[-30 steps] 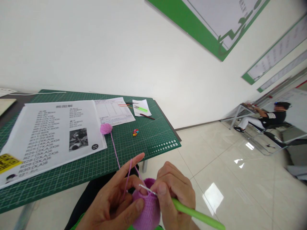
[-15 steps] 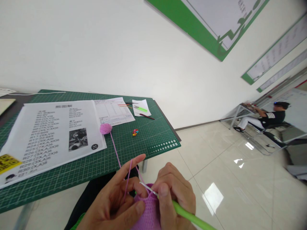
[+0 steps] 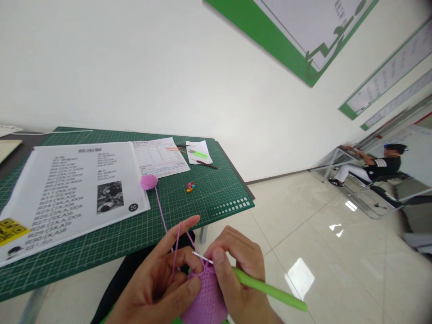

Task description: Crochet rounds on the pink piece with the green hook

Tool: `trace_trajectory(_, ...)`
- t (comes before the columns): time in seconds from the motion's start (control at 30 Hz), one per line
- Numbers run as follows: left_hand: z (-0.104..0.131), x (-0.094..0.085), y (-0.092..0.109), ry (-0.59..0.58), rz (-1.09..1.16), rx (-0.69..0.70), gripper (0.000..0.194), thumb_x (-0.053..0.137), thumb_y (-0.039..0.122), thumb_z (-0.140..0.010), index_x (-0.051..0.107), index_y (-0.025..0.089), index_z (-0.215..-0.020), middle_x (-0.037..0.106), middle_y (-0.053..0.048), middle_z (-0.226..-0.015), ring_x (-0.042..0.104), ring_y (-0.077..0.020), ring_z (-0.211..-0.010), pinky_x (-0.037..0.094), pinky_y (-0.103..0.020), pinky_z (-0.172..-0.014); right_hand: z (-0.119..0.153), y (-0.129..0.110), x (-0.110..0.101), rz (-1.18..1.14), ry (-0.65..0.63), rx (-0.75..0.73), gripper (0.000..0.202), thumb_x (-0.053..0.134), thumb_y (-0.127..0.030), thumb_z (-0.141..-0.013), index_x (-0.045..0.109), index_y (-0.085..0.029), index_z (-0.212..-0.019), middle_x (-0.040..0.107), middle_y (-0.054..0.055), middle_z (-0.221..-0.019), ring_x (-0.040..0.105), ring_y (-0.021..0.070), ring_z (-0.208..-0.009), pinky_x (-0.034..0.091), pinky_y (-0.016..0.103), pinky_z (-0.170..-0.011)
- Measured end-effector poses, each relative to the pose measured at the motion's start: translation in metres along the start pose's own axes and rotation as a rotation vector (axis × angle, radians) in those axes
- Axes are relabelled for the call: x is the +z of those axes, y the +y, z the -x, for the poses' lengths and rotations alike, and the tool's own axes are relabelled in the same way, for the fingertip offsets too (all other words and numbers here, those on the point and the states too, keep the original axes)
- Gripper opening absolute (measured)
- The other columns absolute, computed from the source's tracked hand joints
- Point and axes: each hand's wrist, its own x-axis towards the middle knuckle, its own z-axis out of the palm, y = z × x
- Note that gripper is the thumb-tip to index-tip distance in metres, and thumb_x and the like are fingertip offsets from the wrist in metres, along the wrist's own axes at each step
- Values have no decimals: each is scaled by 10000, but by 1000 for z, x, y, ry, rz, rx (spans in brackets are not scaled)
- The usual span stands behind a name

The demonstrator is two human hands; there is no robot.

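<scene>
In my right hand (image 3: 238,274) is a crochet hook (image 3: 270,290) with a thick green handle and a thin metal shaft. Its tip lies at the top edge of a purple crocheted piece (image 3: 205,297), with loops of yarn around the shaft. My left hand (image 3: 165,279) pinches that piece between thumb and fingers. Its index finger is stretched out, with the purple yarn (image 3: 162,211) passing over it. From there the strand runs back to a small yarn ball (image 3: 149,182) on the table. The fingertips of my right hand press close to the stitches.
A green cutting mat (image 3: 175,202) covers the table. On it lie a printed pattern sheet (image 3: 84,180), a form (image 3: 162,157), small coloured clips (image 3: 191,186), a green-handled tool (image 3: 199,154) and a dark stick (image 3: 206,164). A person (image 3: 381,164) sits far right at another table.
Both hands and the crocheted piece have shifted slightly up and left. The hook has swung so that its green handle lies flatter and shows more to the right.
</scene>
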Motion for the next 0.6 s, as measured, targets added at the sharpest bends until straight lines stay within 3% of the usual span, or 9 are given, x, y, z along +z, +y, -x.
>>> trace_trajectory(0.17, 0, 0, 2, 2, -5, 9, 654, 802, 299, -741, 516, 369, -1325, 663, 36, -739, 508, -64, -503, 326, -189, -471, -2, -1, -1, -5, 5, -41, 292, 463, -175, -923, 560, -157, -649, 499, -5, -564, 469, 109, -558, 326, 272, -523)
trace_trajectory(0.37, -3, -3, 1, -17, 12, 1, 608, 792, 275, -756, 555, 372, -1308, 691, 12, -767, 597, -107, -587, 405, -210, -529, -1, 1, -2, -93, 38, 11, 345, 447, -219, -947, 553, -162, -624, 459, -16, -548, 455, 101, -542, 324, 263, -510)
trace_trajectory(0.6, -3, -4, 4, -9, -20, -19, 599, 781, 320, -754, 565, 337, -1312, 668, 7, -739, 591, -134, -571, 401, -233, -503, -7, 0, -10, -196, -65, 36, 393, 457, -307, -955, 600, -160, -620, 512, -1, -540, 484, 113, -545, 353, 270, -519)
